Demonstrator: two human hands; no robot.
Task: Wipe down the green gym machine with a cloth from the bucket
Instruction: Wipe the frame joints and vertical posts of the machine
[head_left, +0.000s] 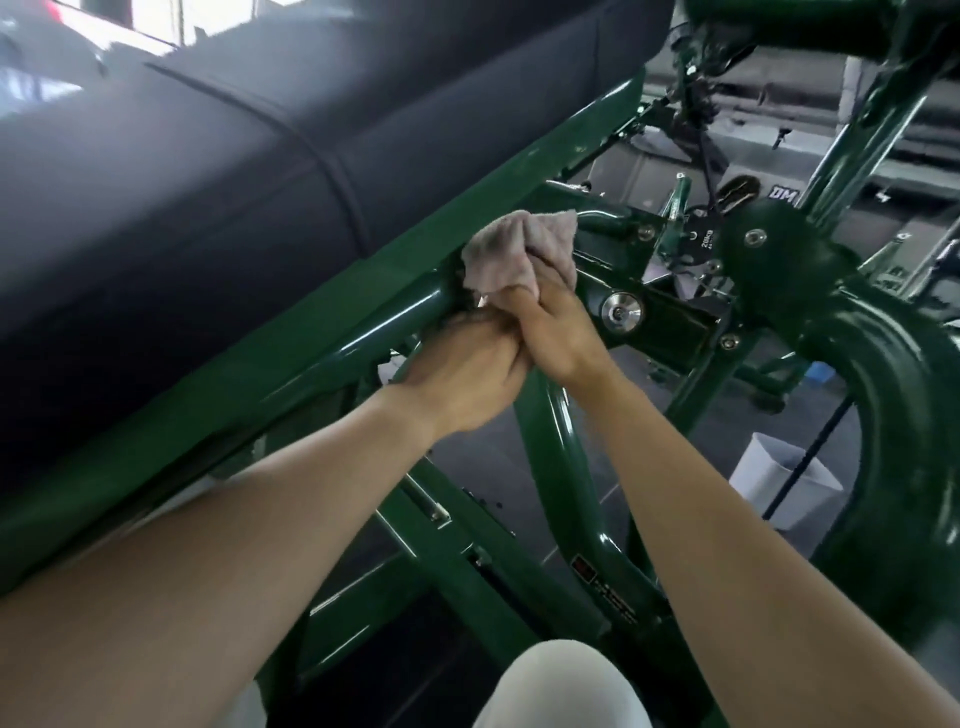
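- The white bucket (779, 480) stands on the floor, well below and to the right of the silver bolt (621, 312). A thin dark line crosses in front of it. Only its pale inner wall shows, so you cannot tell what it holds.
- The green machine (550, 431) fills the view around the bolt, and its tubes run out of frame on several sides. The black pad (208, 182), up and left of the bolt, is cut off at the top and left edges.
- A small tag (707, 240), up and right of the bolt, reads 20KG. The finer print under that is too small to read.
- The cloth (519, 244), pinkish grey and bunched, sits just left of the bolt and a little above it. It is pressed against the frame below the pad.
- Your right hand (563, 332) is just left of the bolt. Its fingers (519, 297) curl into the cloth's lower edge and grip it.
- Your left hand (462, 374) lies further left of the bolt and lower, pressed against your right hand. Its fingers (485, 325) are curled, but their tips are hidden, so you cannot tell whether they hold the cloth, the tube or nothing.
- A knee (561, 686) in white fabric is cut off by the bottom edge, far below the bolt.
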